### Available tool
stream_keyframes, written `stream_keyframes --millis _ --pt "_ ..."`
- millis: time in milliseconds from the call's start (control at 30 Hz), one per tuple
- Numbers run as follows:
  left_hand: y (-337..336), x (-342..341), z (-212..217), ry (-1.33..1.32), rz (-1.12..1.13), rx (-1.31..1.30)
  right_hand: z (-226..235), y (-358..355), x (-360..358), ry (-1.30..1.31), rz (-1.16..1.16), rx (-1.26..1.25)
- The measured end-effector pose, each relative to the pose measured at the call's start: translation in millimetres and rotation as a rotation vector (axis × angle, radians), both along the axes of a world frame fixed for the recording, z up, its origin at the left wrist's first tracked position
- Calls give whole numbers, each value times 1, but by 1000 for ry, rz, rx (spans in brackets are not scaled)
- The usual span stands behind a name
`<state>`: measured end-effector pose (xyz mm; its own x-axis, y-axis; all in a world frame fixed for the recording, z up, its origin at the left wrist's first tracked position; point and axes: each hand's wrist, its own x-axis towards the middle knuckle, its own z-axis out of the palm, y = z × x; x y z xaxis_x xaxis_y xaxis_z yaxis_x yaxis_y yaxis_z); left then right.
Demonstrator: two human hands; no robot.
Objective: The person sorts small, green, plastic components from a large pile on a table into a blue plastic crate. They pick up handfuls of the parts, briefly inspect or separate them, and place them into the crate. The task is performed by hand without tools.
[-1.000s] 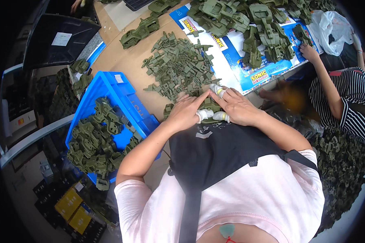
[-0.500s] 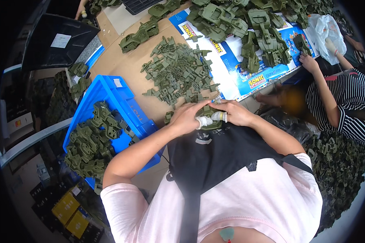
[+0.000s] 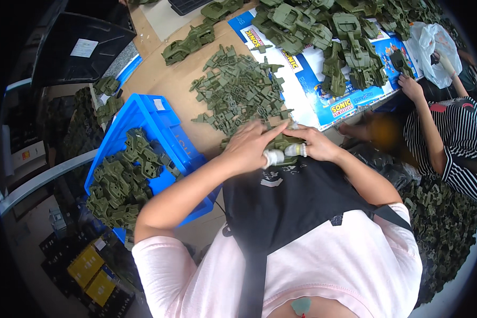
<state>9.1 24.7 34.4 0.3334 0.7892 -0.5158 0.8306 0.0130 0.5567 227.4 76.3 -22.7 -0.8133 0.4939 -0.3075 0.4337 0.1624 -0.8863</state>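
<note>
At the near edge of the table, against my black apron [image 3: 273, 206], is a dark green plastic vehicle-body part [image 3: 286, 142], mostly covered by my fingers. My left hand [image 3: 246, 147] holds it from the left, its fingers slightly smeared by motion and its index finger stretched across the top. From the other side my right hand [image 3: 317, 144] grips the same part, fingertips meeting near the left index finger. White wrapping covers both thumbs, which press on the near side. Just beyond lies a heap of small green plastic pieces [image 3: 238, 87].
A blue crate [image 3: 183, 140] with larger green parts stands at my left. More green bodies [image 3: 350, 45] are piled on printed blue-and-white card. On the right, a person in a striped top [image 3: 450, 138] holds a green part beside a white plastic bag [image 3: 434, 47]. A black bin [image 3: 85, 50] stands far left.
My left hand's fingers have lifted and shifted slightly at the edge of the small-piece heap. The right hand stays at the part. The whole view has shifted a little.
</note>
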Motion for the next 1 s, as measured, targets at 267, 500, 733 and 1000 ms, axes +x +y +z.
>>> stream_keyframes --millis 267,500,733,1000 --pt "-70 -33 -33 -759 761 -47 6 19 29 -42 73 140" --pt "-83 -17 -36 -778 836 10 41 20 -34 -101 -195 760" --pt "-84 -1 -36 -896 1020 128 62 58 -8 55 -477 852" --pt "-86 9 -38 -481 733 251 56 -2 -66 95 402 529"
